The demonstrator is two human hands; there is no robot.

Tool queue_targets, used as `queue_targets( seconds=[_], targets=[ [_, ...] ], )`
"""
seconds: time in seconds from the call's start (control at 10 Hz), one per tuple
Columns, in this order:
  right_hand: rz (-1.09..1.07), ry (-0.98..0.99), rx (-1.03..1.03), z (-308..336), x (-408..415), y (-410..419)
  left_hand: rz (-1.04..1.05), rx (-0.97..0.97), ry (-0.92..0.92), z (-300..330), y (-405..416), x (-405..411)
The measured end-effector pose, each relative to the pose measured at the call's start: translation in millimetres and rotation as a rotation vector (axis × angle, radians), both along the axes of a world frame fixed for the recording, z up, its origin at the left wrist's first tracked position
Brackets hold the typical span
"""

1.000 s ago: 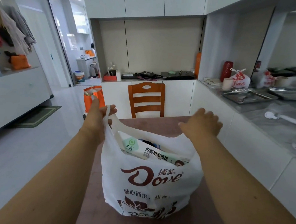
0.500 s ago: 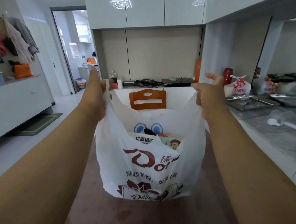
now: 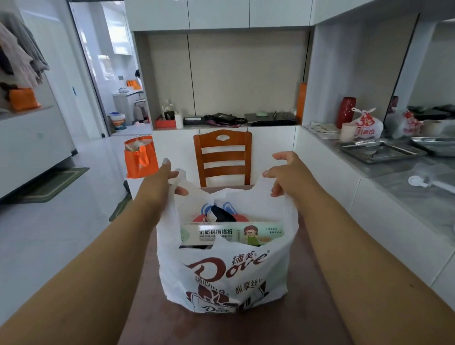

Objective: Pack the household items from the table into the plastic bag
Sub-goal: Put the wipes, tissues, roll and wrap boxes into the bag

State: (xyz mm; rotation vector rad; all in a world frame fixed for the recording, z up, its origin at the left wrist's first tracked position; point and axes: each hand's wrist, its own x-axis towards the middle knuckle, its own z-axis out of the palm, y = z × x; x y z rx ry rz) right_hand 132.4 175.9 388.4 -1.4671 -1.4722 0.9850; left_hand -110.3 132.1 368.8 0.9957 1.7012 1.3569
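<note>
A white plastic bag (image 3: 224, 263) stands on the brown table (image 3: 209, 338), full. The left hand (image 3: 161, 184) and right hand (image 3: 290, 175) each pinch a handle loop. A long foil box (image 3: 230, 234) pokes out; thin handles could tear, or the box could slide out if the bag tilts.

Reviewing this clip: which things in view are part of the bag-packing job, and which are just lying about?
Part of the job:
- white plastic bag, held at its handles by the left hand and right hand
- foil box inside the bag

Lying about:
- orange bag
- wooden chair
- metal trays
- red vase
</note>
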Motion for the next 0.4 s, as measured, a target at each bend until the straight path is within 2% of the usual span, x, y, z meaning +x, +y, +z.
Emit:
queue_targets(
  seconds=[0.2, 0.4],
  targets=[
    [-0.024, -0.012, 0.023, -1.5, -2.4, 1.3, 0.03, -0.041, 0.11, -0.3, 6.9, 0.2],
    [-0.06, -0.05, 0.065, -0.7, -4.3, 4.9, 0.082, -0.048, 0.12, 7.6, 8.0, 0.7]
  ],
)
